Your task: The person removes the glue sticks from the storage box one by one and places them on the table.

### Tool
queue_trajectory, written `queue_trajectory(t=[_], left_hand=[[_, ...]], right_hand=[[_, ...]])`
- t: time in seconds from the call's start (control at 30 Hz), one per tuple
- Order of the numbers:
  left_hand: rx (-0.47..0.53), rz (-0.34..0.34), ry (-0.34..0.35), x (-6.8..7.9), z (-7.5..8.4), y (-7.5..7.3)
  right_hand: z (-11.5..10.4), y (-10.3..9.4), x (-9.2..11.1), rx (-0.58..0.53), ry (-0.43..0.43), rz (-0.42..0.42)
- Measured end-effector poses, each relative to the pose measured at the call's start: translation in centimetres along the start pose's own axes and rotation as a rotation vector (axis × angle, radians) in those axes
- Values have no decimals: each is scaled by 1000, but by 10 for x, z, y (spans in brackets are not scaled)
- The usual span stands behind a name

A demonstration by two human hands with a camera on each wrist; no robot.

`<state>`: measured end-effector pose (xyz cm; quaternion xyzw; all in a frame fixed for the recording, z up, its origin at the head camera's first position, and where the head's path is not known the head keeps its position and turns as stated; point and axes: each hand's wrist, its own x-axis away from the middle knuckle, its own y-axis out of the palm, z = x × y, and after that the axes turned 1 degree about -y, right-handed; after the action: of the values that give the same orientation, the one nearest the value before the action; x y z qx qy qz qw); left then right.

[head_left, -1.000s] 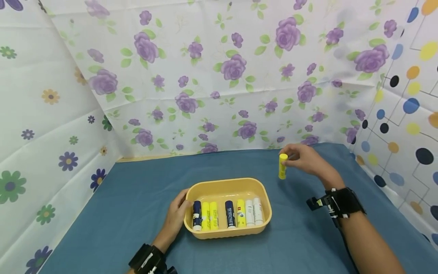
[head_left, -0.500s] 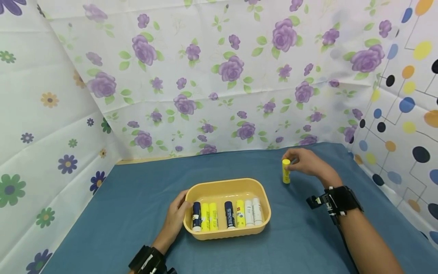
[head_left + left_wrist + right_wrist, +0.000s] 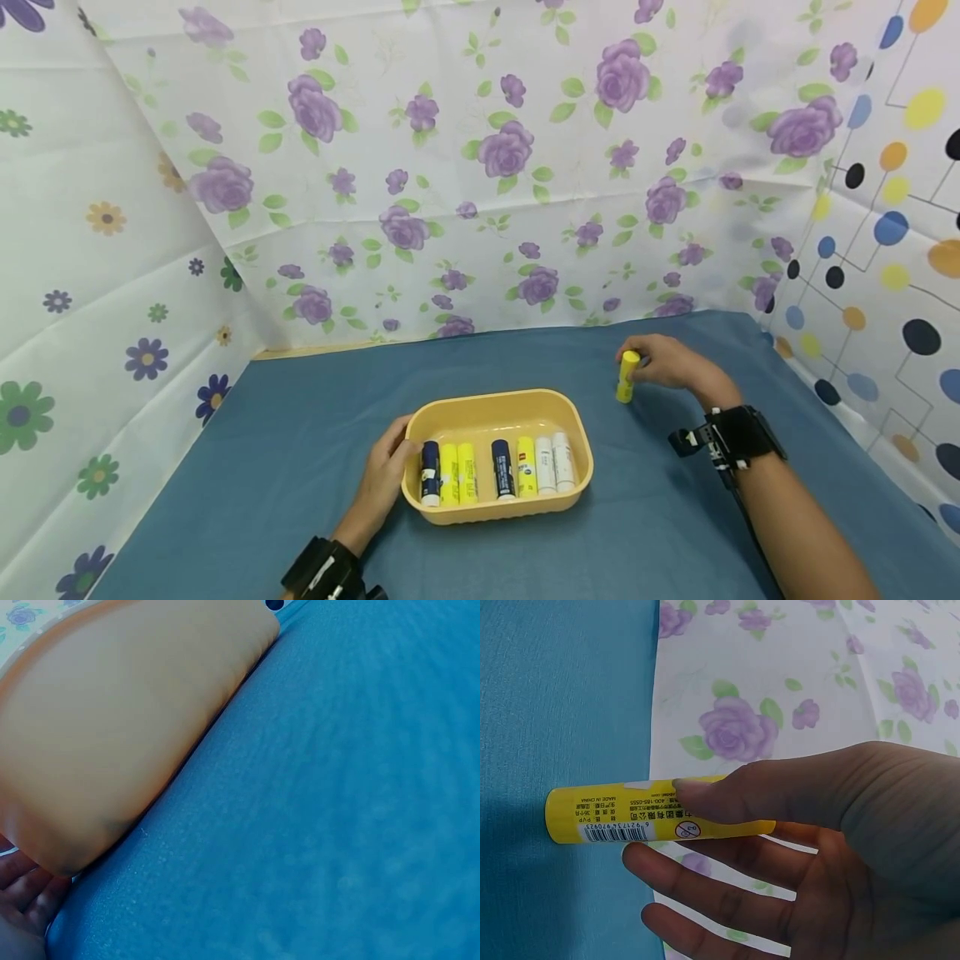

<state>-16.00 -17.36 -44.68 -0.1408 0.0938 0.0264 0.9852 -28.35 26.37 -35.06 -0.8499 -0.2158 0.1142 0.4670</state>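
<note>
My right hand [image 3: 671, 360] pinches a yellow glue stick [image 3: 627, 379] between thumb and fingers. The stick leans slightly, its lower end close to the blue cloth right of the basket. In the right wrist view the glue stick [image 3: 615, 814] shows a barcode and printed label, with the thumb laid across it. My left hand [image 3: 384, 473] holds the left end of a yellow plastic basket [image 3: 491, 398], thumb over the rim. Inside lie several glue sticks: dark blue ones [image 3: 430, 473], yellow ones [image 3: 458, 473] and white ones [image 3: 553, 463]. The left wrist view shows the basket's outer wall [image 3: 127, 712].
Blue cloth [image 3: 315, 417] covers the table. Behind it hangs a white curtain with purple roses [image 3: 480, 208]. Patterned sheets stand at the left [image 3: 112, 317] and right [image 3: 885, 317] sides. Each wrist wears a black camera band [image 3: 742, 437].
My right hand has moved slightly right and lower with the glue stick, which was upright and now tilts. My left hand and the basket stay in place.
</note>
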Motion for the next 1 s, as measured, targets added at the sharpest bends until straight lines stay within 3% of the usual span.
queue_trajectory(t=[0.3, 0.7, 1.0], left_hand=[[15, -4, -11, 0, -1, 1], [8, -3, 5, 0, -1, 0], [16, -6, 6, 0, -2, 0]], right_hand=[[1, 0, 2, -7, -20, 0], [-10, -6, 7, 3, 20, 15], [-20, -11, 12, 32, 22, 71]])
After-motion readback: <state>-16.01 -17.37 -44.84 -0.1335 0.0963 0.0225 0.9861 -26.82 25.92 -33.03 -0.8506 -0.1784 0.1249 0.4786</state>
